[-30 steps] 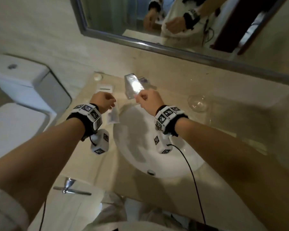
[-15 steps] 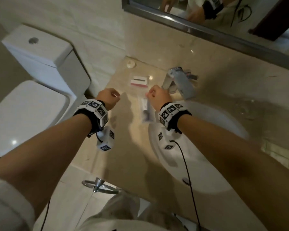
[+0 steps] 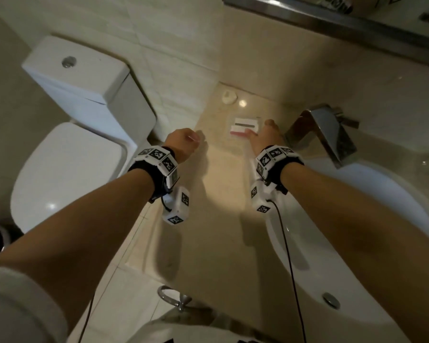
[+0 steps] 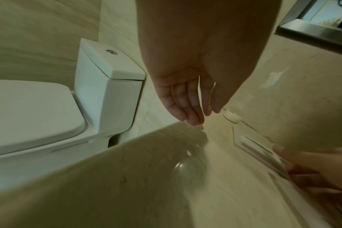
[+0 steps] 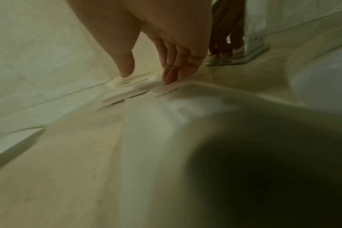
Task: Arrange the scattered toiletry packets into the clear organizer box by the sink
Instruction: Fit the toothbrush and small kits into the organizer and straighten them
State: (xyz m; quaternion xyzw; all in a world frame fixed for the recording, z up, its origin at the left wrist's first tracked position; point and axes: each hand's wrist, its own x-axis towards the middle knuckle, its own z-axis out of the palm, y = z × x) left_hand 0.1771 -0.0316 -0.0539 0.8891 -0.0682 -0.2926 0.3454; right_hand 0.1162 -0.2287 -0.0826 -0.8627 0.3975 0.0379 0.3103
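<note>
Packets are lying flat on the worktop, back near the wall, between the toilet and the tap. White w/ a dark stripe and a pinkish one, looks like they sit in or on a clear tray or wrap, can't tell which. I'd guess they're super light, thin and a bit slick, prob crinkly, so best bet imo is sliding a fingertip under an edge or dragging one to the worktop's edge, then pinching a corner.

Right hand is spread, fingers straight and pointing down, tips touching the near edge of the packets, thumb apart. Not gripping anything.

Left hand hovers over the worktop, fingers relaxed and mostly straight, holding nothing.

Small cream round thing sits by the wall.
</note>
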